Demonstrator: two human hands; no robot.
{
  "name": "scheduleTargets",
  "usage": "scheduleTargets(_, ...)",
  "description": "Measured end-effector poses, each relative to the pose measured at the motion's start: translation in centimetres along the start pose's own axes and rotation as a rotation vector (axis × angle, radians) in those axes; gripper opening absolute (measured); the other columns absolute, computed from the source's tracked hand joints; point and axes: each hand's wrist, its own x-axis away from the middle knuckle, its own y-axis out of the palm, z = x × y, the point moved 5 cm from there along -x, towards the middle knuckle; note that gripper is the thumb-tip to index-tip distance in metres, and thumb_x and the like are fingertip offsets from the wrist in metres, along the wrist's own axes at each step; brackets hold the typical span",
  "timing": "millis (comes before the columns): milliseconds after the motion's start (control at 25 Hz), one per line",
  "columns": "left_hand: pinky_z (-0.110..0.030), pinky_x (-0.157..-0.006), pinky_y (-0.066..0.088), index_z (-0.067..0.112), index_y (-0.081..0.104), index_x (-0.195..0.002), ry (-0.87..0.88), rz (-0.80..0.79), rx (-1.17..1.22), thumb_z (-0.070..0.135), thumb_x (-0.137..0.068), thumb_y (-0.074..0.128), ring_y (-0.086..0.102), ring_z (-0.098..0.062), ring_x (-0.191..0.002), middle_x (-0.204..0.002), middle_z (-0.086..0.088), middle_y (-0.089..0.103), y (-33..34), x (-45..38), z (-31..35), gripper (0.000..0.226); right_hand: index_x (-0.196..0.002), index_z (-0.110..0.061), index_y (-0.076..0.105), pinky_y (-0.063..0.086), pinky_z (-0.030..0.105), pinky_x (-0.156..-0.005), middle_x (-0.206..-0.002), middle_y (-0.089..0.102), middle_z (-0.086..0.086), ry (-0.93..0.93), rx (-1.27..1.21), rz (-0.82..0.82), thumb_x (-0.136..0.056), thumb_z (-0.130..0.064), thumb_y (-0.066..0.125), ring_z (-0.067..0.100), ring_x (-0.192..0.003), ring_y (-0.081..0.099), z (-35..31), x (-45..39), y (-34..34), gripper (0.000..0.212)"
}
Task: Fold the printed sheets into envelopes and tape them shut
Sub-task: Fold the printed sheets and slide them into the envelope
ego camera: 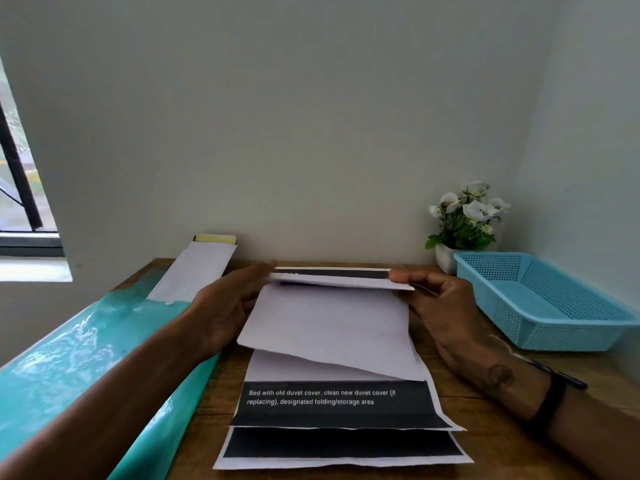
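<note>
A printed sheet (329,327) is lifted above the wooden table, white side toward me, its top edge folded over with a black printed band showing. My left hand (225,306) holds its left side, fingers stretched along the fold. My right hand (436,299) pinches the fold's right end. Beneath it lie two more printed sheets (339,403) with black bands and white text, stacked near the front edge.
A teal glossy folder or sheet (86,358) covers the table's left side, with a long white folded envelope (197,268) and a yellow pad at the back. A blue plastic basket (540,299) and a potted white flower (464,220) stand at the right.
</note>
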Motion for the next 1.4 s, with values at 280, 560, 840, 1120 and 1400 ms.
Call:
scheduleTargets(280,-0.039,-0.065,0.065,0.025,0.068,-0.129,0.005,-0.027,-0.117,0.01,-0.076,0.085,0.075,-0.037,-0.103,-0.122,-0.018,0.075,0.2,-0.1,-0.1,0.058,-0.105,-0.023,0.079,0.058,0.013,-0.086,-0.107,0.076,-0.013,-0.015,0.066,-0.008,-0.094,-0.008,0.071,-0.013,-0.093,0.07,0.0,0.1,0.0,0.02)
scheduleTargets(560,-0.048,-0.077,0.065,0.026,0.067,-0.13,0.052,0.067,-0.146,0.006,-0.082,0.082,0.075,-0.039,-0.101,-0.118,-0.016,0.075,-0.4,0.2,0.3,0.054,-0.141,-0.022,0.058,0.063,0.04,-0.085,-0.122,0.076,0.004,0.225,-0.26,-0.076,-0.095,-0.034,0.069,0.021,-0.105,0.077,-0.2,0.6,1.1,0.049)
scheduleTargets(840,-0.057,-0.091,0.061,0.025,0.073,-0.116,0.056,0.144,-0.104,0.016,-0.088,0.08,0.075,-0.039,-0.101,-0.111,-0.015,0.078,-0.5,0.7,0.8,0.031,-0.148,-0.029,0.051,0.064,0.052,-0.087,-0.12,0.078,0.004,0.182,-0.158,-0.208,-0.076,-0.011,0.088,0.023,-0.106,0.077,-0.4,1.2,1.7,0.083)
scheduleTargets(1120,-0.039,-0.077,0.056,0.017,0.066,-0.123,0.017,0.036,0.019,0.051,-0.1,0.057,0.07,-0.026,-0.097,-0.109,-0.01,0.074,0.8,1.1,0.6,0.042,-0.112,-0.026,0.068,0.06,0.017,-0.069,-0.109,0.077,-0.004,0.054,0.022,-0.044,-0.084,-0.009,0.082,0.005,-0.089,0.077,-1.3,1.1,0.6,0.036)
scheduleTargets(1400,-0.046,-0.081,0.065,0.006,0.066,-0.128,0.0,0.05,0.168,0.036,-0.08,0.085,0.07,-0.036,-0.116,-0.126,-0.02,0.069,0.4,0.9,0.6,0.061,-0.094,-0.022,0.079,0.058,0.011,-0.081,-0.099,0.08,-0.009,-0.163,0.135,-0.103,-0.085,-0.004,0.08,0.002,-0.094,0.074,-2.0,1.4,1.2,0.02)
